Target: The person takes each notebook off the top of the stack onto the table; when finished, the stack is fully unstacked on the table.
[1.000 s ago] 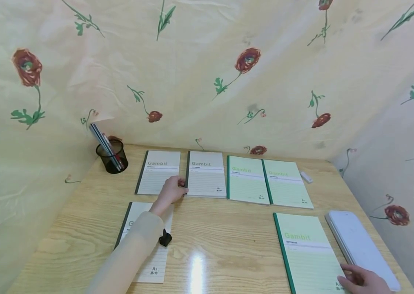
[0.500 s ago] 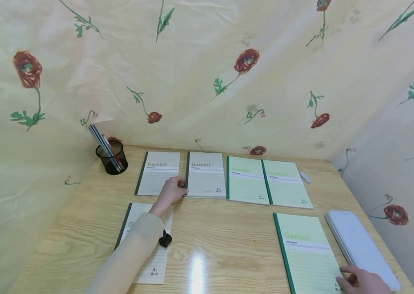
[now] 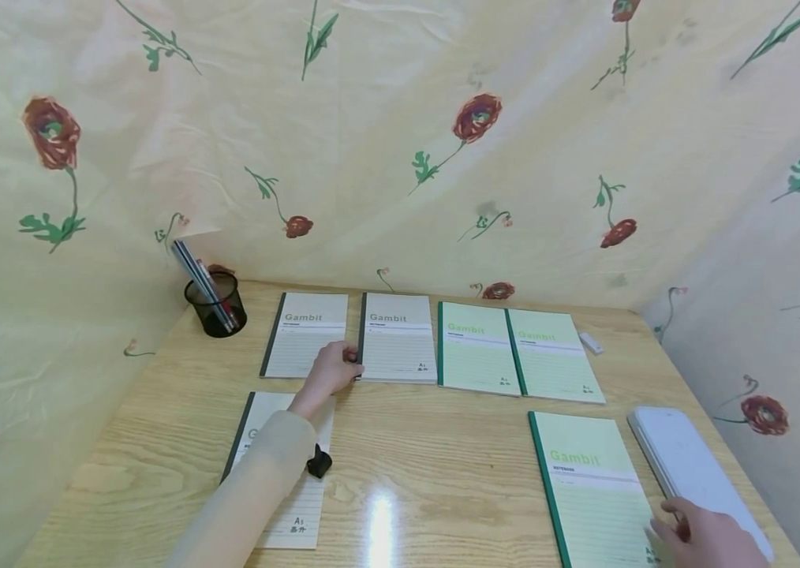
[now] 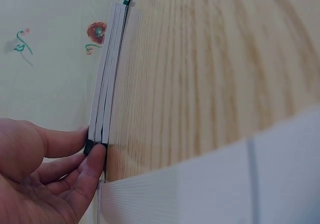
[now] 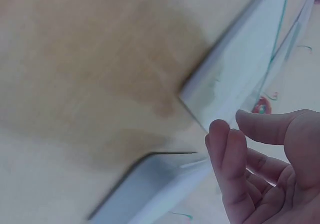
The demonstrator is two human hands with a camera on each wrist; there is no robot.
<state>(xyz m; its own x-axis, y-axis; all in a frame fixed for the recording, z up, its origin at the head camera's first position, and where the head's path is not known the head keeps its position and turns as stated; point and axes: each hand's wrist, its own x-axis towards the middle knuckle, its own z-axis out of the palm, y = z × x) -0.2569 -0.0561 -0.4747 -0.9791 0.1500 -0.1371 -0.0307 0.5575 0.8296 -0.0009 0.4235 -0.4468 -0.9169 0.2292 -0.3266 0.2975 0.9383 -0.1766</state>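
At the back of the table my left hand [image 3: 332, 367] pinches the lower left corner of a grey notebook [image 3: 398, 339] with a black spine. In the left wrist view, thumb and fingers close on the dark end of this notebook [image 4: 106, 73], seen edge-on as several layers. My right hand [image 3: 712, 540] hovers by the lower right corner of a large green notebook [image 3: 592, 473]. The right wrist view shows that hand [image 5: 265, 169] with thumb and fingertips near each other and nothing visible between them, close to the green notebook's corner [image 5: 235, 68].
Another grey notebook [image 3: 308, 335] and two green notebooks [image 3: 478, 347] line the back. A grey notebook [image 3: 300, 505] lies under my left forearm. A white rounded case [image 3: 698, 473] lies at right, an eraser-like white piece [image 3: 591, 342] behind it. A pen cup [image 3: 218, 308] stands back left.
My right hand has come away from the green notebook's corner, shifting slightly up and right. The left hand keeps its pinch on the grey notebook without visible movement.
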